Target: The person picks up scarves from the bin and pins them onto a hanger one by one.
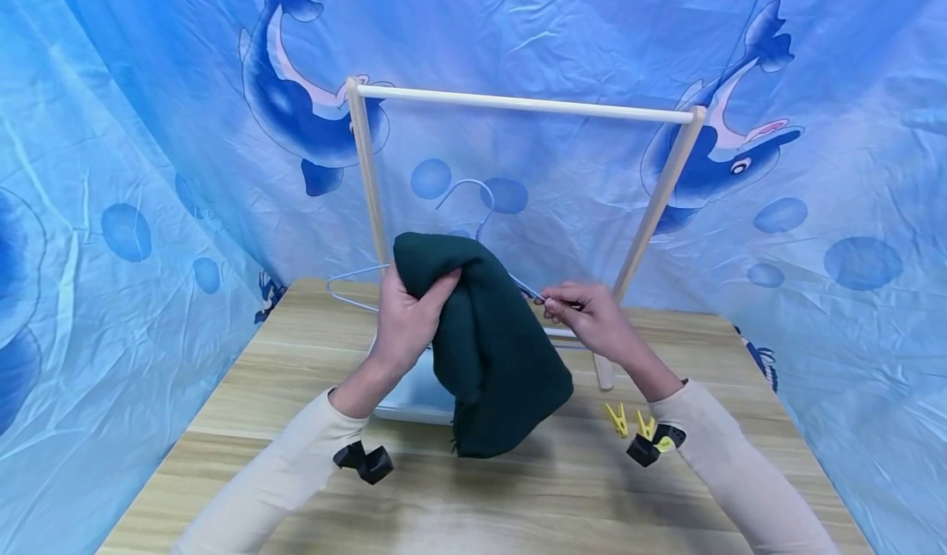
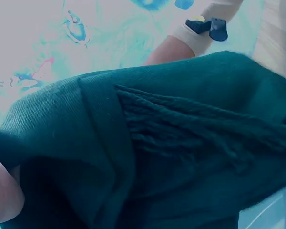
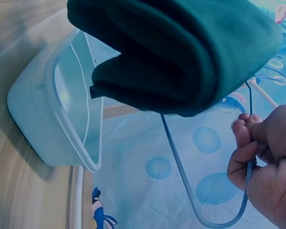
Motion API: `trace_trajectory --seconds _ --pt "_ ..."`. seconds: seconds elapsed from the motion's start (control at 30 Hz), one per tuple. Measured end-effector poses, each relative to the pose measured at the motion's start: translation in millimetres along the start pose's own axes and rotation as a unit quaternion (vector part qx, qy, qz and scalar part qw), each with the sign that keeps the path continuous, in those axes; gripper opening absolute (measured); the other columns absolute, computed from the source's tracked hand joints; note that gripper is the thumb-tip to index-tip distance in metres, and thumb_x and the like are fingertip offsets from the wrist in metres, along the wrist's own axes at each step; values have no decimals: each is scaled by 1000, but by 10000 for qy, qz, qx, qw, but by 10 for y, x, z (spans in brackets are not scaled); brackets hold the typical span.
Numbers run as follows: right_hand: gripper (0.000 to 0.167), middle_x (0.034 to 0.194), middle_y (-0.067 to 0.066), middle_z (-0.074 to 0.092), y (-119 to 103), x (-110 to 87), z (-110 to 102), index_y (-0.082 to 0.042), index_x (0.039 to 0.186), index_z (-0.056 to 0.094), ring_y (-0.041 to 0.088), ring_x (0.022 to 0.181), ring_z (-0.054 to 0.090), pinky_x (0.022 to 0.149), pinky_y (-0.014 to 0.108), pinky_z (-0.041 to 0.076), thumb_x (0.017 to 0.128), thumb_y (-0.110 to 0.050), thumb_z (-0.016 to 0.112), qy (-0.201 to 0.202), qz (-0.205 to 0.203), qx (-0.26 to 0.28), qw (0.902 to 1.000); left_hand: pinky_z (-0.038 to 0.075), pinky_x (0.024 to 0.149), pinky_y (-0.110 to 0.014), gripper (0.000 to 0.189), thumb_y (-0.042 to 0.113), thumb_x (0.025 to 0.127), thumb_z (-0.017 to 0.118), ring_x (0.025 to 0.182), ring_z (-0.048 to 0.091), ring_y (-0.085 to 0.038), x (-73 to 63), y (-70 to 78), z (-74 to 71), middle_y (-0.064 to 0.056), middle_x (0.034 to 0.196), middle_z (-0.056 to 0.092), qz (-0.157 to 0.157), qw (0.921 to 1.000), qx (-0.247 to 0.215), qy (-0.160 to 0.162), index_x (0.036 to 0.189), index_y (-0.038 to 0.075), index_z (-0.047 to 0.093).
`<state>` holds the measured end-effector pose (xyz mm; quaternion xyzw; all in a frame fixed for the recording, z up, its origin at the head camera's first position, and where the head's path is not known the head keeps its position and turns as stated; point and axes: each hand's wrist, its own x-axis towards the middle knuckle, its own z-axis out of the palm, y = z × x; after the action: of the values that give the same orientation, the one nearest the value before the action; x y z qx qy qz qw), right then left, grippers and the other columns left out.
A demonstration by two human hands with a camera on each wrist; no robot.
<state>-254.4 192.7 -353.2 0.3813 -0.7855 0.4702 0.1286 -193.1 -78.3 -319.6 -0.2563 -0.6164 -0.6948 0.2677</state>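
cream sleeves [image 1: 277, 469], left hand [image 1: 409, 325] pinching green cloth [image 1: 510, 358], right hand [image 1: 595, 321] curled round hanger [image 3: 179, 165], tub [image 3: 26, 109] behind cloth, contents unclear

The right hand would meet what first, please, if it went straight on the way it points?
Beyond the clothes hanger it holds, the right hand would probably meet the fringed green scarf, though depth is unclear.

The cloth [image 1: 510, 349] (folded, green) partly blocks the tub [image 3: 31, 114].

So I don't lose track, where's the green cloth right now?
In the head view, the green cloth is near the centre, gripped by the left hand, hiding part of the hanger.
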Motion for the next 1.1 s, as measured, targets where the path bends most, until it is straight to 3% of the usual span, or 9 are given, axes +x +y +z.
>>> trace_trajectory --seconds 0.27,0.37,0.5,0.63,0.87,0.97,1.1 --pt "20 73 2 58 28 -30 25 6 111 76 12 58 49 56 24 44 100 4 59 -101 96 -232 9996 56 85 -29 20 -1 96 64 89 68 -14 -14 -29 74 1 100 72 321 9944 -687 738 107 15 69" --pt "21 72 2 58 31 -34 25 7 113 75 12 58 48 56 25 43 100 5 59 -108 167 -214 9996 56 84 -29 21 0 96 65 88 68 -14 -7 -37 90 1 101 72 499 9902 -918 929 106 17 70" --pt "21 76 6 63 41 -28 35 5 112 76 13 61 51 58 25 45 101 3 59 -142 309 -259 9991 56 84 -29 21 0 96 66 88 68 -14 10 -41 106 1 101 72 740 9861 -1143 956 105 18 72" --pt "23 96 12 74 83 -31 47 2 115 76 12 77 63 68 24 52 102 3 57 -277 399 -193 9986 56 84 -29 18 4 97 66 88 68 -14 42 -37 112 0 100 72 845 9844 -1266 879 105 18 72" --pt "25 104 15 73 99 -50 60 1 118 75 16 86 66 74 26 55 105 -2 54 -503 776 518 9944 56 85 -29 18 4 99 64 88 69 -13 29 -59 103 1 100 72 688 9826 -1426 975 107 19 72" --pt "25 116 22 72 60 -48 57 6 121 72 9 97 68 82 24 56 105 -2 54 -396 1073 630 9914 56 87 -29 18 4 98 65 91 69 -13 0 -75 99 2 101 73 648 9829 -1385 1026 106 19 72" --pt "25 116 27 70 -15 -36 33 12 121 68 3 87 64 73 20 54 104 1 54 -252 1375 812 9868 56 87 -29 16 5 97 68 91 69 -13 -42 -95 90 1 101 74 584 9839 -1339 1027 104 18 73"
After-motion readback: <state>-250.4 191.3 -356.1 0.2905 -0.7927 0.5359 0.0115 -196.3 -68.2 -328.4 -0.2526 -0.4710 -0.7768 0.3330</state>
